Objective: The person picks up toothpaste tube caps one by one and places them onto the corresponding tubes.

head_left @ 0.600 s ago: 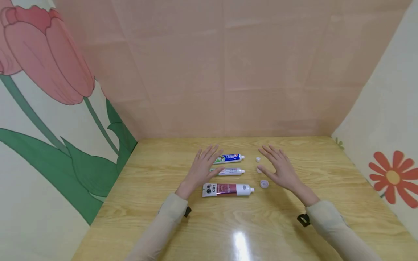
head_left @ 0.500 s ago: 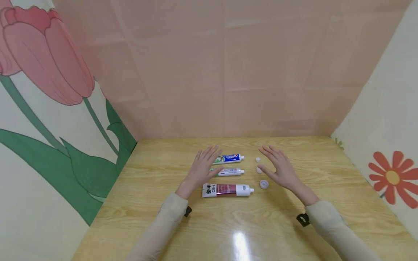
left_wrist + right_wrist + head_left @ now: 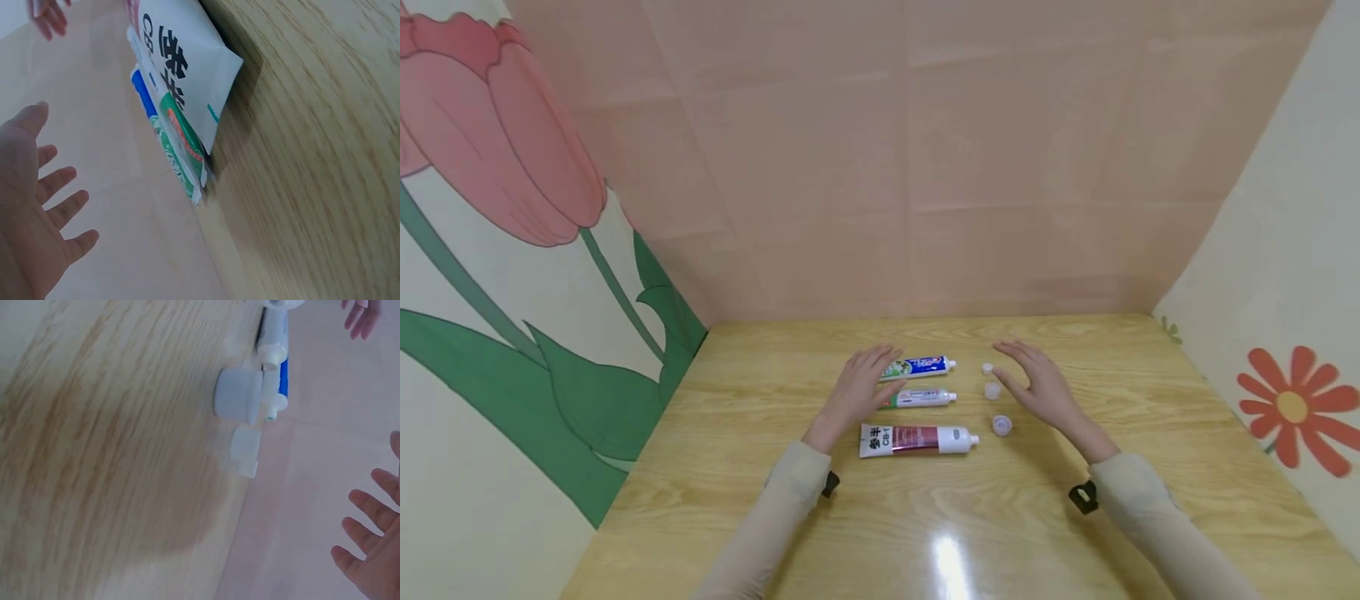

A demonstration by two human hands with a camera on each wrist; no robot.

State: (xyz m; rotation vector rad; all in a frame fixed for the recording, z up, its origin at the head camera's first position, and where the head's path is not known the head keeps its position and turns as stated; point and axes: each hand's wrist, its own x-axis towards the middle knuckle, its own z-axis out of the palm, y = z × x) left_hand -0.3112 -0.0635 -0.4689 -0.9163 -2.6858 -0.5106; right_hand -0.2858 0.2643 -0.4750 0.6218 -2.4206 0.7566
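Three uncapped toothpaste tubes lie in a column in the head view: a blue and green one (image 3: 928,367) farthest, a slim white and green one (image 3: 925,398) in the middle, and a larger white and maroon one (image 3: 917,440) nearest. To the right of their nozzles sit a small white cap (image 3: 987,368), another white cap (image 3: 992,390) and a larger cap (image 3: 1002,425). My left hand (image 3: 852,392) hovers beside the tubes with spread fingers, hiding the left ends of the two farther ones. Holding nothing, my right hand (image 3: 1043,390) hovers just right of the caps, fingers extended.
A wood-grain table (image 3: 760,517) carries everything. Behind it hangs a pink backdrop (image 3: 895,167). Side panels rise at both edges, the left with a painted tulip (image 3: 512,142), the right with an orange flower (image 3: 1292,407).
The head view has shifted slightly, so the scene sits a little farther left. Both hands have tipped slightly lower. My right thumb no longer covers part of the middle cap. Tubes and caps stay put.
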